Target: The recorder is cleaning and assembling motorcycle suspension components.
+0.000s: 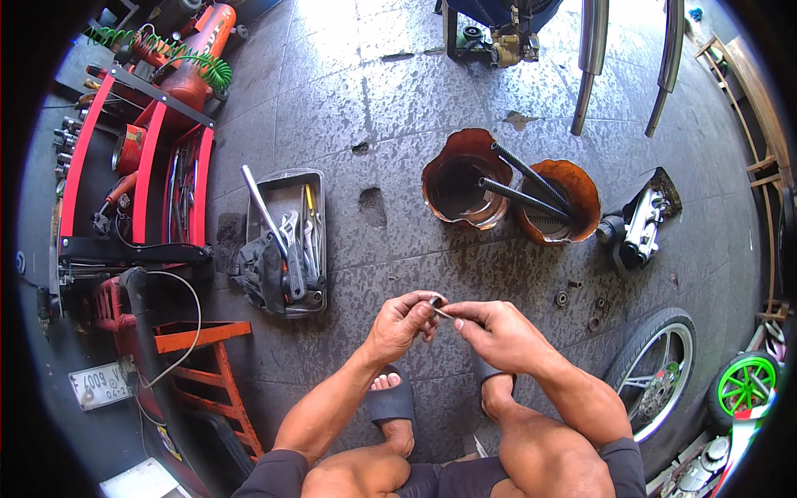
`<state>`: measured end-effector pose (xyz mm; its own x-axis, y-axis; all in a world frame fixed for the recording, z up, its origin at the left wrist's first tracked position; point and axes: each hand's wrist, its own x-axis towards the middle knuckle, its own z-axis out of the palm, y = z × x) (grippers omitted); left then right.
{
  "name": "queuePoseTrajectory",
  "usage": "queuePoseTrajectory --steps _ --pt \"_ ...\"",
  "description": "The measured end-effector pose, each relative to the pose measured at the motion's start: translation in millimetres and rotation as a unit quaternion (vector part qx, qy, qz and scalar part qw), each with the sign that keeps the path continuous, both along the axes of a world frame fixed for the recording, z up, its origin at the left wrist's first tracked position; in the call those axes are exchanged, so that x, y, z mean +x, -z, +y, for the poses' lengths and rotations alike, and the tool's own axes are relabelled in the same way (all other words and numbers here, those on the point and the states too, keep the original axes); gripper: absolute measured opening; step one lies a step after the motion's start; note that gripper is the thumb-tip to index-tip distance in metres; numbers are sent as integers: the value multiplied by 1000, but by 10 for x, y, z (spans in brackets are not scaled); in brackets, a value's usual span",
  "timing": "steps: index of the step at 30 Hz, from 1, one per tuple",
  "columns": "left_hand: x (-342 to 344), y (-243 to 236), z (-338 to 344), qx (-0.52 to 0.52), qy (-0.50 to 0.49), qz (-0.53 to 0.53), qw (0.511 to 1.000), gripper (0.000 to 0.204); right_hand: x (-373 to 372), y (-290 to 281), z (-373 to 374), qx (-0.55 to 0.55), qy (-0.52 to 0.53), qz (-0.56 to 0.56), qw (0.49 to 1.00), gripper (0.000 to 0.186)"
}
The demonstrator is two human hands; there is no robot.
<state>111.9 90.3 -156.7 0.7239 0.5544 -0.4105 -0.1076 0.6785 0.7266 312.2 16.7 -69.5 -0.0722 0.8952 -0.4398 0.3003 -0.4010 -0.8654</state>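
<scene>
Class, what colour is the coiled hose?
The coiled hose is green, seen best in the head view.

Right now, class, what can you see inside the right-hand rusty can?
Two dark coil springs slant into the rusty can, beside a ribbed piece too unclear to name. Whatever lies behind them is covered.

On my feed I count two hands: one left hand (403, 324) and one right hand (498, 334). I also tally one small metal ring (436, 301), one thin rod (445, 314), two rusty cans (432, 184), two dark coil springs (531, 178), two long metal tubes (592, 41), two slippers (390, 405), one tool tray (324, 180), one white-rimmed wheel (687, 349), one green-spoked wheel (745, 383), one red tank (209, 41) and one green coiled hose (216, 72).
</scene>
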Motion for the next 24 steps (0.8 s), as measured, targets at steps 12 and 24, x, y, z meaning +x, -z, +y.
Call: queuePoseTrajectory --steps 12,24 --pt "-4 -79 97 294 41 74 952 45 4 -18 65 -45 -41 -145 987 32" --pt "97 -193 155 557 -13 269 786 48 -68 390 10 5 170 38 985 25"
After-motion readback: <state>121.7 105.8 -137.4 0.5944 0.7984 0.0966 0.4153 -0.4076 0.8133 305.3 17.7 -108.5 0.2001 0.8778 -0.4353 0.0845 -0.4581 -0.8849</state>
